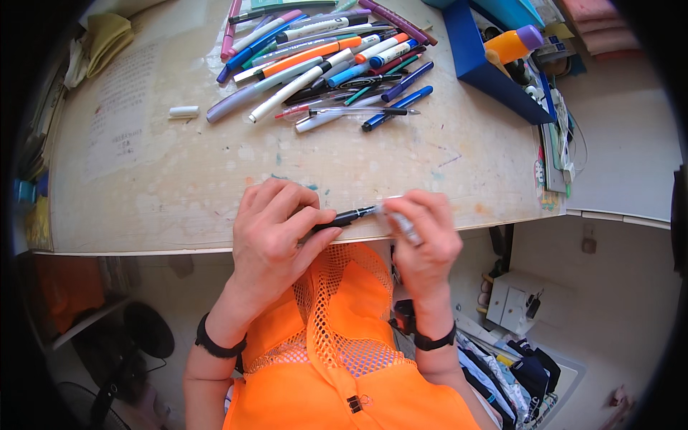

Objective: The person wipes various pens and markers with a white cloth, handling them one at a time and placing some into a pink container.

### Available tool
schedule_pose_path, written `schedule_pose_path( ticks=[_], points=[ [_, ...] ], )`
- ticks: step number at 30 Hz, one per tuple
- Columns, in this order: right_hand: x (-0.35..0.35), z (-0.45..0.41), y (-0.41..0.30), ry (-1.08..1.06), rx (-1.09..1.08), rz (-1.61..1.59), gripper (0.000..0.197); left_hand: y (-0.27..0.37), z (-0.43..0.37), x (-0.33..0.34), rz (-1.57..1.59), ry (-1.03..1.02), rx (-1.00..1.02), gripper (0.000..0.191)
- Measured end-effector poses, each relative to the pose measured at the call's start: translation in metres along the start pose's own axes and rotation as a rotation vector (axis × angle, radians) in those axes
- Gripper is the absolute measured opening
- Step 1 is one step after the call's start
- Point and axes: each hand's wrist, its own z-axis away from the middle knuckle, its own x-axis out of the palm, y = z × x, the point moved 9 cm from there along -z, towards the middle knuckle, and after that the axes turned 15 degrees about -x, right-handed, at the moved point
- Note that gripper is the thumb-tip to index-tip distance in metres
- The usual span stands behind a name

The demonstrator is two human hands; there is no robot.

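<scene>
My left hand (277,228) grips a black pen (346,216) near the front edge of the desk, its far end pointing right. My right hand (424,228) holds a small white or clear item (406,228), blurred, against the pen's right end; whether it is a cloth or another thing I cannot tell. Beyond both hands lies a loose pile of markers and pens, among them a white marker (301,86), an orange marker (312,56) and a dark blue marker (398,107). A white pen cap (184,112) rests apart, left of the pile.
A blue box (500,94) holding an orange bottle with a purple cap (513,44) stands at the back right, white cables (563,134) beside it. A folded yellow cloth (109,43) lies at the back left. The desk's front edge (134,253) runs just below my hands.
</scene>
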Motion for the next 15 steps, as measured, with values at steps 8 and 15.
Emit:
schedule_pose_path(
  ticks=[8,15],
  points=[
    [-0.036,0.020,0.035,0.144,0.152,0.070,0.031,-0.002,0.001,0.000,0.030,0.033,-0.024,0.025],
    [0.001,-0.001,-0.043,0.040,-0.273,-0.030,0.032,0.035,0.016,-0.005,0.060,0.061,0.188,0.026]
  ],
)
